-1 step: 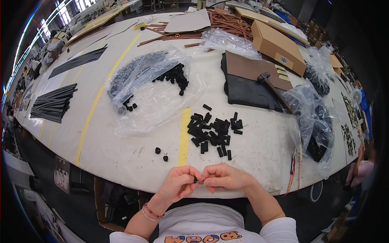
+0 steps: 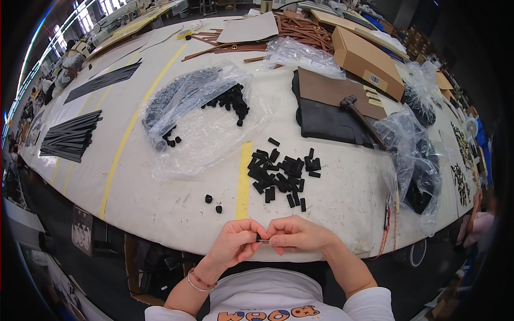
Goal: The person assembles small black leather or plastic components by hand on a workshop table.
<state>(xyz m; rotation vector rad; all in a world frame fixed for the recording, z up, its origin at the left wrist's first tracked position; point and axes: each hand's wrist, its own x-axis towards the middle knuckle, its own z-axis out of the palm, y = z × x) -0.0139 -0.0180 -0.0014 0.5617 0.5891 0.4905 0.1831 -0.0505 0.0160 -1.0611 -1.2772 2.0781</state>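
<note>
At the table's near edge my two hands meet, fingertips almost touching. Pinched in my left hand (image 2: 234,243) is a small black piece (image 2: 258,236), mostly covered by the fingers. My right hand (image 2: 297,234) is closed on a thin, shiny, metal-looking bit (image 2: 264,241) that touches the black piece; its kind is too small to make out. Two small black knobby pieces (image 2: 208,199) lie beyond my left hand. Farther off, past my right hand, is a loose pile of short black rectangular tabs (image 2: 292,174).
A clear plastic bag (image 2: 187,150) spills small black pieces (image 2: 230,101). A hammer (image 2: 364,122) rests on a black slab (image 2: 326,120) with a brown board. Red-handled snips (image 2: 386,216) lie right. Black strips (image 2: 69,136) are left; a cardboard box (image 2: 367,64) and brown strips stand behind. Another person's arm shows far right.
</note>
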